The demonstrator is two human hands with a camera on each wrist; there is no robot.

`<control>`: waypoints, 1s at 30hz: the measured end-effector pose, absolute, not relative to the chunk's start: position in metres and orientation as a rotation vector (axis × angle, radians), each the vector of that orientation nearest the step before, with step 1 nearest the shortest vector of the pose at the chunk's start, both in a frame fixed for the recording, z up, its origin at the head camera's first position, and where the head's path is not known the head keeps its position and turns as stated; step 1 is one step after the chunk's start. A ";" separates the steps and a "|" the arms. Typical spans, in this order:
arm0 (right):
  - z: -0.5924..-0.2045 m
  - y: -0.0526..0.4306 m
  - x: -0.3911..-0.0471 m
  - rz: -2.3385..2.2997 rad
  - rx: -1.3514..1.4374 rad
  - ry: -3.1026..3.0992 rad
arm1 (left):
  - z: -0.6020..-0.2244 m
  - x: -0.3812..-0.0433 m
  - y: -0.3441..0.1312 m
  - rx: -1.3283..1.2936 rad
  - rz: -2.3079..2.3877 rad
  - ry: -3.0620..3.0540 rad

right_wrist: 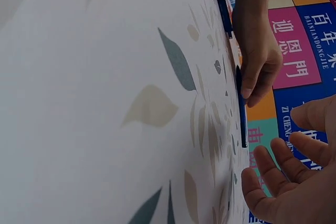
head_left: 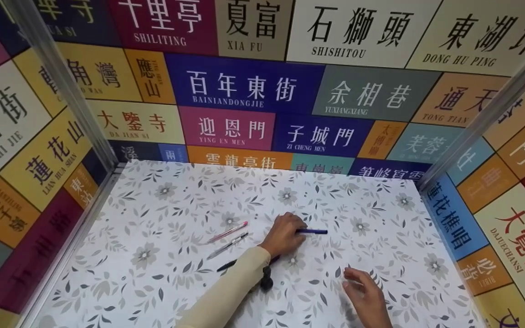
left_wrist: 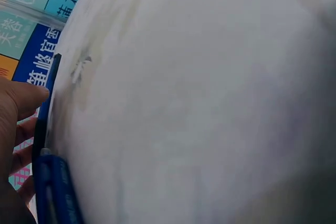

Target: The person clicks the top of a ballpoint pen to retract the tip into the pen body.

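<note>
My left hand (head_left: 285, 232) reaches over the table and pinches a slim blue pen (head_left: 315, 231), which lies low along the tabletop and points right. In the left wrist view the thumb (left_wrist: 31, 98) presses against that pen's side. Closer to the wrist camera is a second, dark blue pen with a clip (left_wrist: 60, 192); from above, a dark pen (head_left: 226, 265) runs partly hidden under the left forearm. My right hand (head_left: 365, 296) hovers at the front right, fingers spread and loosely bent, holding nothing.
Left of the left hand lie a pink pen (head_left: 228, 232) and a clear pen with a dark end (head_left: 228, 246), side by side at a slant. A floral cloth (head_left: 167, 218) covers the table. Panels with large lettering (head_left: 244, 86) enclose the back and sides.
</note>
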State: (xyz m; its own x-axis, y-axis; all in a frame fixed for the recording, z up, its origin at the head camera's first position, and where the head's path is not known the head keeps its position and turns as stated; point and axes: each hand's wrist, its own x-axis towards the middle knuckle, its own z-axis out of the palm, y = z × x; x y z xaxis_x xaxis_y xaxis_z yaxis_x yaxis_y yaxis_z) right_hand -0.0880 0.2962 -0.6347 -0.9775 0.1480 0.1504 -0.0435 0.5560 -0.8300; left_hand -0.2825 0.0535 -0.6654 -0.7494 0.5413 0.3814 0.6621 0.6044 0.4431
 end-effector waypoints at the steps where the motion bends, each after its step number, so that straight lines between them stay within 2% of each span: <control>1: -0.635 0.296 -0.088 1.377 -0.077 -2.587 | -0.666 -0.282 0.054 -0.998 -0.821 -2.628; 16: -0.636 0.294 -0.090 1.417 -0.070 -2.569 | -0.668 -0.282 0.055 -0.946 -0.674 -2.648; 30: -0.633 0.293 -0.092 1.574 -0.076 -2.452 | -0.645 -0.270 0.048 -0.899 -0.893 -2.647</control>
